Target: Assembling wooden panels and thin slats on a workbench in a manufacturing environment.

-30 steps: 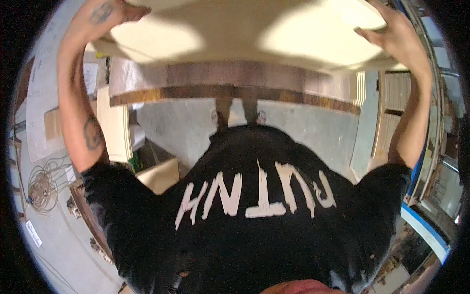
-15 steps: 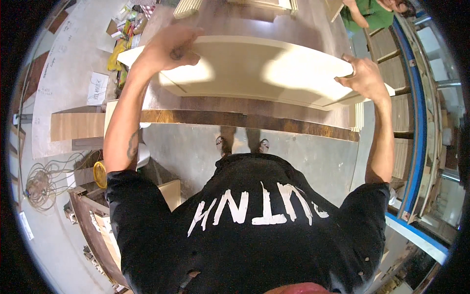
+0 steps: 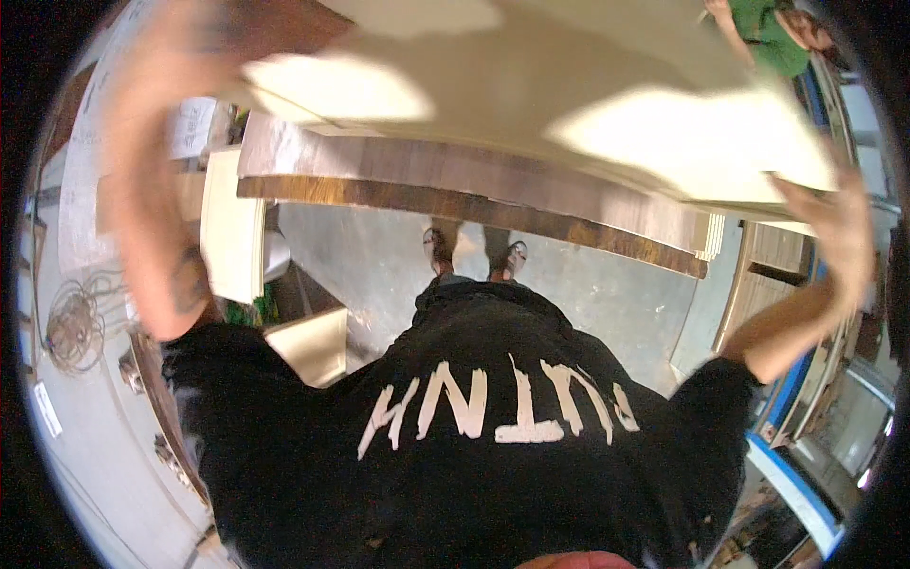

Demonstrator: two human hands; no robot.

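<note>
A large cream-coloured panel (image 3: 493, 66) is raised close in front of me, tilted, filling the top of the view. Bright patches of light lie across its face. My left hand (image 3: 223, 43) is at its upper left end, badly smeared by motion and partly cut off by the frame edge. At the lower right corner, my right hand (image 3: 827, 204) has its fingers bent round the panel's end, blurred too. Beneath the panel is a brown workbench (image 3: 398, 166) with a worn wooden front edge; the panel hides most of its top.
Cream boards (image 3: 709, 232) are stacked at the bench's right end. Another cream board (image 3: 232, 228) stands by its left end. A person in green (image 3: 773, 38) is at the far right. A cable coil (image 3: 76, 318) lies at left; a blue rail (image 3: 791, 384) runs along the right.
The panel has come up off the bench and nearer to me, both hands rising and spreading wider with it. A cream board by the bench's left end now shows more fully.
</note>
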